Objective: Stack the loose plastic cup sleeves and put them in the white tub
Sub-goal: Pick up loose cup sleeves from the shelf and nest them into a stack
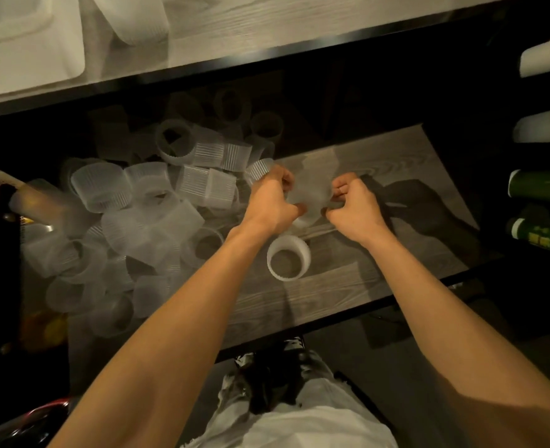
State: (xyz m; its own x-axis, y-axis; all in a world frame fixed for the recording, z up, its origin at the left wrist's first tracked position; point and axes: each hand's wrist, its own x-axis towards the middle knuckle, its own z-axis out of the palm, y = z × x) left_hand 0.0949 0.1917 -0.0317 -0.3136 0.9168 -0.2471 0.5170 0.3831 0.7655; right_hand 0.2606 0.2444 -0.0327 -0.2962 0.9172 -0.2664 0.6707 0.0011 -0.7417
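Observation:
Both hands meet over the lower wooden shelf [380, 270]. My left hand [272, 202] and my right hand [354, 205] each grip a side of a blurred stack of translucent cup sleeves [312, 192] held between them. One single ribbed sleeve [288, 257] stands upright on the shelf just below my hands. A big pile of loose sleeves [144, 202] covers the left half of the shelf. The white tub [25, 46] sits on the upper shelf at top left, blurred.
A second translucent container [138, 17] stands beside the tub on the upper shelf [267, 30]. Green bottles [542, 185] and white rolls [545, 56] lie in a rack at the right. A dark frame [7, 253] stands at the left edge. My legs show below.

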